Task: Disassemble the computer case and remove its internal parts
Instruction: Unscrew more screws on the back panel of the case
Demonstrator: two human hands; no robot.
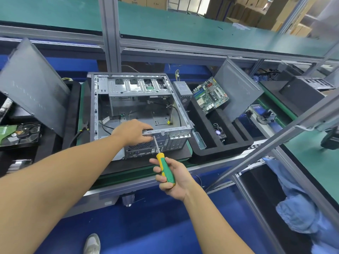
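On the green-matted bench straight ahead, the computer case [95, 105] lies on its side with the open face up. It is mostly stripped, with a few loose cables on its floor and a drive cage at its twelve o'clock end. The person's left hand [134, 132] reaches in at the six o'clock edge, fingers curled over the metal rim and clamped onto it. The right hand [172, 177] sits just nearer the person, at about five o'clock from the left, closed around the green-and-yellow handle of a screwdriver [165, 169]. The shaft angles up toward eleven o'clock, and its tip meets the case's back plate just under the rim, beside the left fingertips.

At three o'clock from the case stands a black foam tray [220, 153]. A circuit board [211, 95] leans in it, a small fan [220, 132] lies in a slot nearer the person, and a grey power box [182, 92] stands between the tray and the case. One side panel [238, 88] leans behind the tray and another [33, 85] stands at nine o'clock. Pliers [83, 129] lie just left of the case, with a hard drive [20, 133] further out at eight o'clock.
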